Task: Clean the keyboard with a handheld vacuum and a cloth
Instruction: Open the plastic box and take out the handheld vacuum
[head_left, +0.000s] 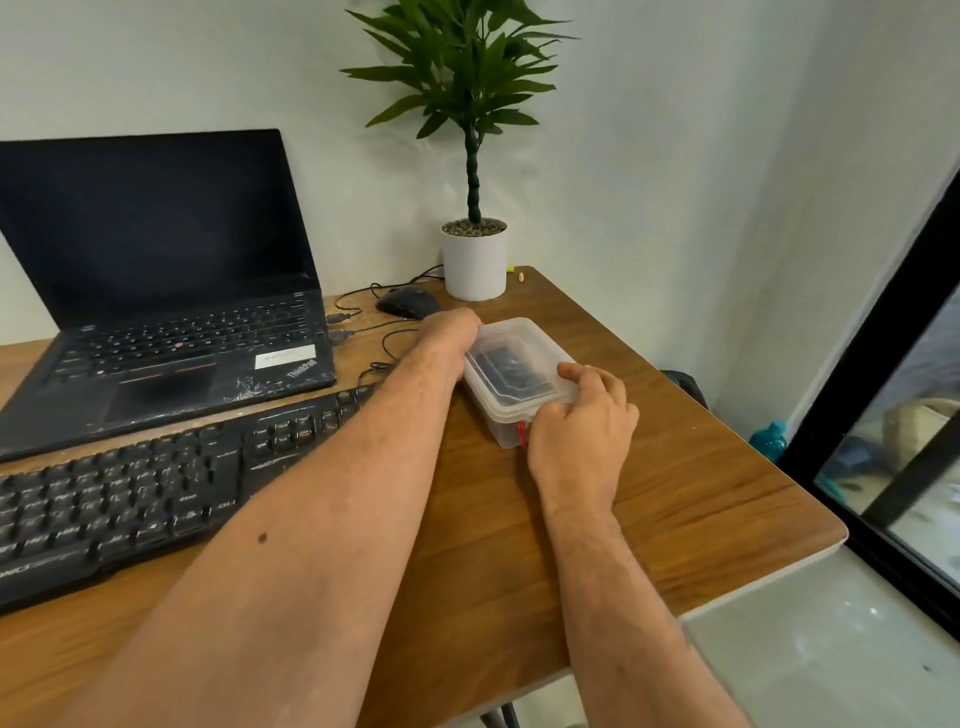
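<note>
Wooden desk (649, 467) against white wall (649, 130); potted plant (474, 260) at corner.

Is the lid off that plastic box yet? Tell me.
No: the lid sits flat on the plastic box, with the left hand at its far end and the right hand gripping its near end.

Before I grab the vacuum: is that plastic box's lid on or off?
On. The lid sits flat on the plastic box, both hands at its ends.
</note>
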